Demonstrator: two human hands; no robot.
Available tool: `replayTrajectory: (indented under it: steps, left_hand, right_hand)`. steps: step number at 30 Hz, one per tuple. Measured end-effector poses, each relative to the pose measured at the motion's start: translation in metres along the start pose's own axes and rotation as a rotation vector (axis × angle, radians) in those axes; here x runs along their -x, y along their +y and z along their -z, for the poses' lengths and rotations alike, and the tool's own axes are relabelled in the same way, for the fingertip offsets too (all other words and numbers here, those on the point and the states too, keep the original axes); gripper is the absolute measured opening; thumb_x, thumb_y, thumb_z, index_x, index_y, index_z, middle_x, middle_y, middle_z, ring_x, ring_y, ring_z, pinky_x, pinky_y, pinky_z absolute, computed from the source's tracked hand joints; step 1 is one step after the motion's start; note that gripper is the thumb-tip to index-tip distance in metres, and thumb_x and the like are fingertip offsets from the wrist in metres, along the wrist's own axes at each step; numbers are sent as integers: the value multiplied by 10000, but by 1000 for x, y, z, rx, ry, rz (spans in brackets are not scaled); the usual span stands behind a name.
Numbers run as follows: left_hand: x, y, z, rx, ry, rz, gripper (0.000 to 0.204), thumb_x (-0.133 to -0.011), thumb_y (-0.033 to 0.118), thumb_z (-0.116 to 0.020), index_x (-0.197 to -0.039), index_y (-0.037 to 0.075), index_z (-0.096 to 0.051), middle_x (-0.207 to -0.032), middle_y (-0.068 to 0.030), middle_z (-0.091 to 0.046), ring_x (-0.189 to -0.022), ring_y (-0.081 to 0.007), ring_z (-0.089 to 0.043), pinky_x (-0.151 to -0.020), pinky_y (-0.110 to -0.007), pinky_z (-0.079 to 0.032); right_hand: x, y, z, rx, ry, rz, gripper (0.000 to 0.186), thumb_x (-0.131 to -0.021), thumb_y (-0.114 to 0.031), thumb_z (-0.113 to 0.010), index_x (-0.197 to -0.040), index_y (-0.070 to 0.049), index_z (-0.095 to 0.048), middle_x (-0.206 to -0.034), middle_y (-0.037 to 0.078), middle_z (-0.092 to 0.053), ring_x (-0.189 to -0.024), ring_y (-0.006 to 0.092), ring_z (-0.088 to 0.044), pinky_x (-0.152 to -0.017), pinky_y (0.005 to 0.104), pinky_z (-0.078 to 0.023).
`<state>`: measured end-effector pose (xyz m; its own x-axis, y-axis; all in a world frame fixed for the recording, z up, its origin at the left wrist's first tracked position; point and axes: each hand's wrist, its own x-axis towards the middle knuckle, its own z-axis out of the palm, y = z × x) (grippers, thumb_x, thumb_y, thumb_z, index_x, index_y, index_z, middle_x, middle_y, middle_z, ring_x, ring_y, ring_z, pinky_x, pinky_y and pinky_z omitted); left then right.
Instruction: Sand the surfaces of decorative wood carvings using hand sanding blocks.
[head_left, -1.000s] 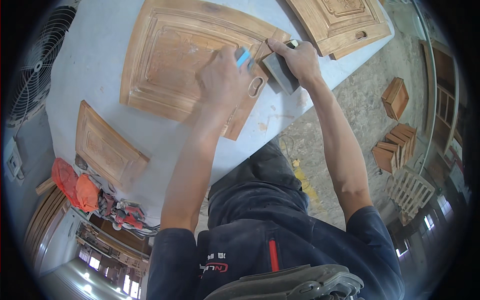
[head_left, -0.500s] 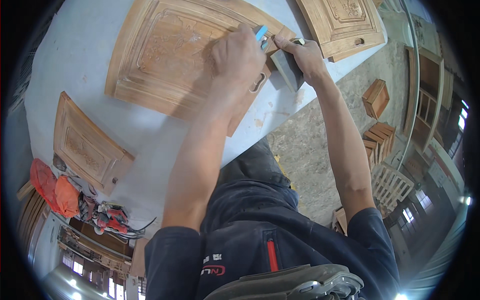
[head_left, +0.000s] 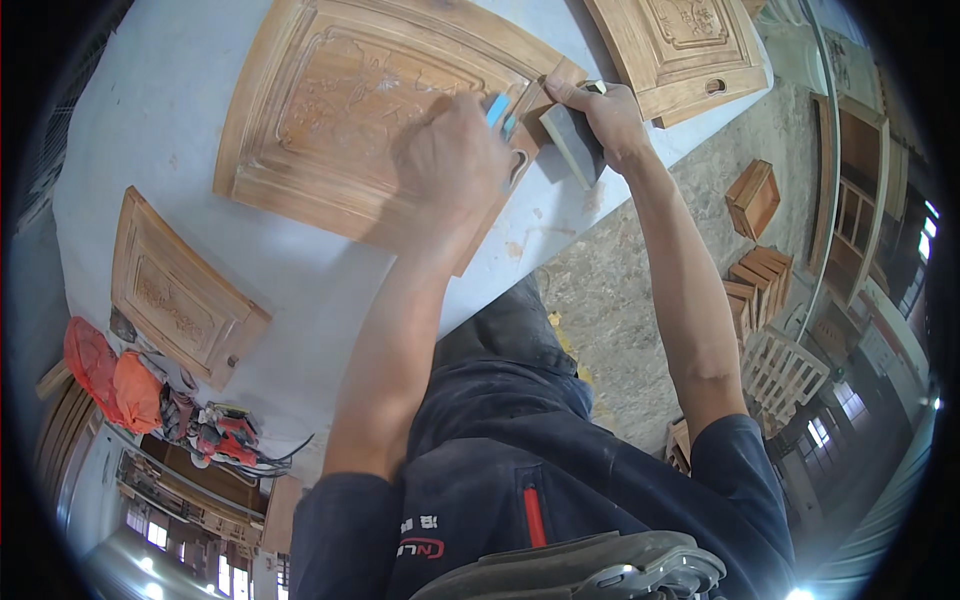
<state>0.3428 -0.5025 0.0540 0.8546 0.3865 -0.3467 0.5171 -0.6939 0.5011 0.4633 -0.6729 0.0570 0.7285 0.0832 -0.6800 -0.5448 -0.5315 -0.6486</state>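
Note:
My left hand [head_left: 455,155], blurred, is closed on a blue tool [head_left: 496,110] over a carved wooden door panel [head_left: 300,120] with an oval cut-out on its right part. My right hand [head_left: 605,120] grips a grey flat block [head_left: 572,140] at the panel's upper right corner, thumb on the wood. The block overhangs the white tabletop [head_left: 170,90] beside the panel. A second carved panel [head_left: 680,80] lies at the top right, and a smaller one [head_left: 170,300] at the left.
Red and orange cloths [head_left: 130,390] lie among tools [head_left: 225,440] at the table's lower left. Beyond the table's right edge, wooden drawers [head_left: 750,200], a stack of boxes [head_left: 760,285], a slatted rack [head_left: 785,370] and a cabinet [head_left: 855,190] stand on the concrete floor.
My left hand with the blue tool went up and right, then moved back down and left along the panel. The whole view has shifted slightly; my right hand keeps its grip.

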Motion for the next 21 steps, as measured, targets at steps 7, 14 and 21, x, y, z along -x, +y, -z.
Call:
replayTrajectory:
  steps: [7, 14, 21]
  left_hand:
    - [-20, 22, 6, -10, 18, 2, 393, -1016, 389, -701, -973, 0, -666, -847, -235, -751, -767, -465, -728, -754, -561, -566]
    - [-17, 18, 11, -43, -49, -14, 385, -1019, 387, -684, -982, 4, -671, -887, -235, -758, -791, -470, -730, -765, -574, -563]
    - [-17, 5, 0, -125, 39, -32, 353, -1020, 366, -677, -1000, 13, -679, -889, -239, -754, -798, -467, -734, -758, -564, -569]
  right_hand:
    - [4, -5, -5, -55, -4, -7, 532, -877, -338, -930, -911, 163, -754, -806, 189, -737, -645, 224, -682, -584, 337, -589]
    - [7, -7, -1, -62, -5, -26, 531, -882, -324, -925, -922, 175, -749, -808, 199, -739, -651, 235, -701, -595, 337, -609]
    - [4, -4, -10, -28, -40, 37, 544, -885, -315, -922, -1005, 184, -743, -872, 230, -759, -672, 253, -722, -601, 345, -620]
